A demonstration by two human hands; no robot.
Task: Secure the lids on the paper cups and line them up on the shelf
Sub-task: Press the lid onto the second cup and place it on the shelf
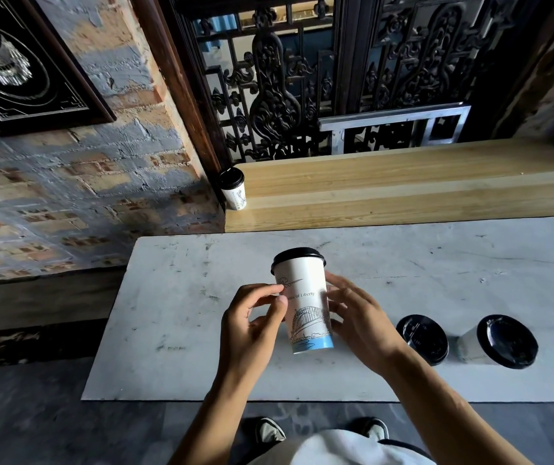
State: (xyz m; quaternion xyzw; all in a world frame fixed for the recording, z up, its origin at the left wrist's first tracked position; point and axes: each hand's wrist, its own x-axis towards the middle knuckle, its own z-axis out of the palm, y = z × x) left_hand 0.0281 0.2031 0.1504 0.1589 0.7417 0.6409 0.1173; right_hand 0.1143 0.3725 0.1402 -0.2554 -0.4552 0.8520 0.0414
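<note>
- Between my 2 hands, above the white table point(174, 297), I hold 1 paper cup point(305, 307) with its black lid point(297, 258) on.
- My left hand point(252, 327) pinches the cup's side with thumb and fingertips curled in; my right hand point(356, 317) has its fingers spread along the other side, wrapping it.
- The cup's long axis runs nearly upright, leaning slightly, lid end up and away from me, blue base toward me.
- I judge the lid already seated, so this step is carrying; next I need to lift it over the table to the shelf.
- To my right on the table sit 2 more lidded cups point(423, 337), near each other.
- Beyond, on the wooden shelf point(403, 182), 1 lidded cup point(233, 191) stands upright at the left end; mine should go just beside it.
</note>
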